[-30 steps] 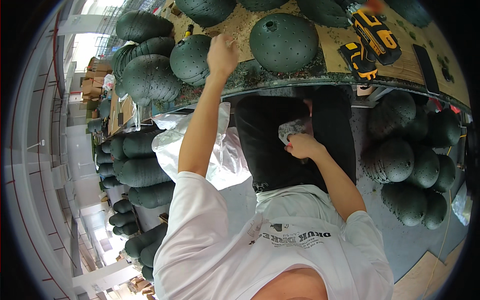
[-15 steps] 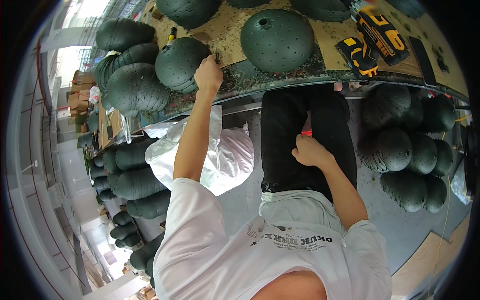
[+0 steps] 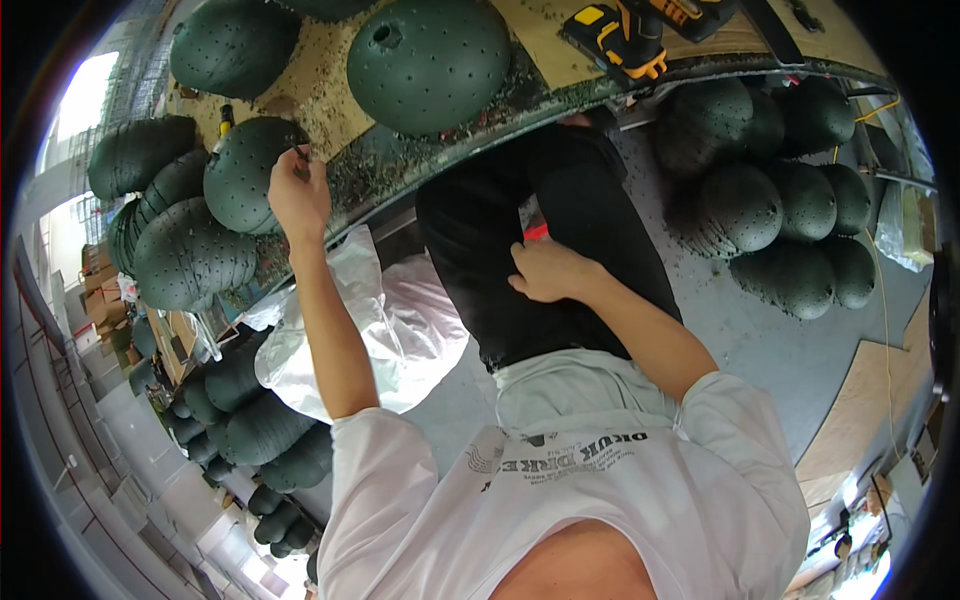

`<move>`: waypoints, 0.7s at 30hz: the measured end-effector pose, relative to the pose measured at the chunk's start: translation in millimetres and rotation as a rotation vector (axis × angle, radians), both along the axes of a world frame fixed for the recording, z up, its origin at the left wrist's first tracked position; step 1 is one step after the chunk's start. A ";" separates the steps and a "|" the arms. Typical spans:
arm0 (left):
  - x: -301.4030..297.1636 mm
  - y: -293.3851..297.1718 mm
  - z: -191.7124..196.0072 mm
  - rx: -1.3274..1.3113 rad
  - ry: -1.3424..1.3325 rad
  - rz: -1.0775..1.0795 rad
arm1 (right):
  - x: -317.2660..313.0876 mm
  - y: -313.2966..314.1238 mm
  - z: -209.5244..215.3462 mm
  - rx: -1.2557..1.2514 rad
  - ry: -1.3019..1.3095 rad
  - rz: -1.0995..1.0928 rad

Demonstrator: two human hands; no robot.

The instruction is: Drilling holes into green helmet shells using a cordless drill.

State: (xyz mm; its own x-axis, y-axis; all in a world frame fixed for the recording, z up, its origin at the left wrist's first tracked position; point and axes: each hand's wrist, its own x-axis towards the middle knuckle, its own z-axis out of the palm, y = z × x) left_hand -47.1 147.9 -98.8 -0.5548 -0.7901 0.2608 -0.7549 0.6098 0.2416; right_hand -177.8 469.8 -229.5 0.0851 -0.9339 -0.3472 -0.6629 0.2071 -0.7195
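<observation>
My left hand (image 3: 299,200) is at the right side of a dark green, hole-dotted dome (image 3: 243,165) on the workbench. Its thumb and fingers are pinched together, with a small dark piece (image 3: 301,154) at their tips, too small to name. A yellow-and-black handle (image 3: 226,121) stands just behind this dome. Low over my black trousers (image 3: 480,270), my right hand (image 3: 552,270) rests with curled fingers; whatever they may hold is hidden. A bit of red (image 3: 537,231) shows just beyond it. A larger dotted dome (image 3: 428,65) with one wide hole sits to the right.
Nested stacks of green domes (image 3: 195,255) crowd the bench's left end, with more on the floor at left and right (image 3: 740,208). A yellow-and-black power tool (image 3: 620,40) lies at the back right. Dark scraps litter the bench (image 3: 390,160). A white plastic bag (image 3: 380,330) hangs below its edge.
The view has turned, so the bench appears farther left and tilted. My left hand stays by the same dome, its fingertips now showing a dark piece. My right hand remains at my lap.
</observation>
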 end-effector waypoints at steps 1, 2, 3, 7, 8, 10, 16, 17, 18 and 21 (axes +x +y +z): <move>4.0 13.3 12.8 0.068 0.111 -0.027 | -1.6 -1.0 4.1 -0.022 -0.047 -0.031; 2.6 30.6 15.3 0.067 0.120 -0.021 | -10.6 -5.3 4.3 -0.046 -0.084 -0.064; 2.5 56.7 16.0 0.311 0.355 -0.002 | -17.0 -7.5 5.0 -0.046 -0.084 -0.052; 11.6 156.1 15.7 0.652 0.764 -0.066 | -21.5 -6.7 23.7 -0.167 -0.654 -0.305; 14.0 175.1 13.7 0.714 0.831 -0.073 | -22.0 -9.0 34.7 -0.151 -0.871 -0.363; 24.2 203.8 6.7 0.804 0.816 -0.021 | -21.7 -14.9 58.5 -0.192 -0.994 -0.392; -3.0 231.9 11.6 0.755 0.483 -0.170 | -37.5 -15.0 98.5 -0.315 -1.013 -0.356; -7.2 230.0 13.2 0.705 0.472 -0.235 | -40.4 -15.2 103.2 -0.306 -0.922 -0.359; -7.4 229.0 14.2 0.702 0.468 -0.236 | -40.7 -14.1 105.8 -0.297 -0.834 -0.359; -4.1 227.2 24.9 0.672 0.381 -0.310 | -37.0 -10.8 102.9 -0.359 -0.744 -0.359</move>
